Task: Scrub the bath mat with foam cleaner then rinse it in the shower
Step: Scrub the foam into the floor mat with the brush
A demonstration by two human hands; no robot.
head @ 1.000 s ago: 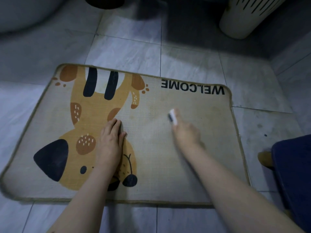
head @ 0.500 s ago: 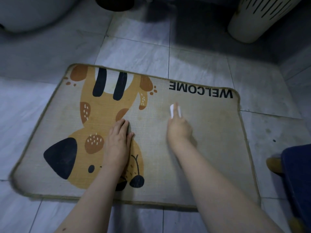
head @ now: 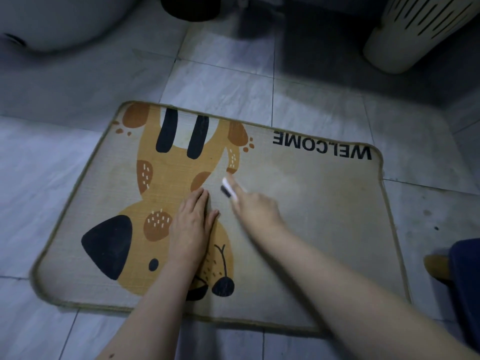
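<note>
- You have one bath mat (head: 311,216) in front of you, lying flat on the grey tiled floor (head: 220,81), with a printed dog to your left and the word WELCOME upside down along the far edge.
- Two hands are in view, both over the mat's middle.
- Your left hand (head: 191,224) lies palm down on the dog print, fingers straight and close together, pressing the mat.
- Your right hand (head: 255,210) is just beside it, fingers curled round one small white brush (head: 228,188) whose dark bristle side faces the mat; the brush head sticks out past your fingertips, near the dog's printed paw.
- The right hand and brush are smeared by motion, so you cannot tell exactly how the fingers wrap the handle or whether the bristles touch the mat.
- One cream slotted bin (head: 415,29) stands at the far right, cut off by the top edge.
- One dark round object (head: 191,7) sits at the top, mostly out of frame and too dim to name.
- One large pale rounded shape (head: 57,22) fills the top left corner, only partly shown.
- At the right edge you see one dark blue shape (head: 467,281), cropped, with a yellowish item (head: 437,266) peeping out beside it; neither is clear.
- The mat's near right corner is hidden under your right forearm.
</note>
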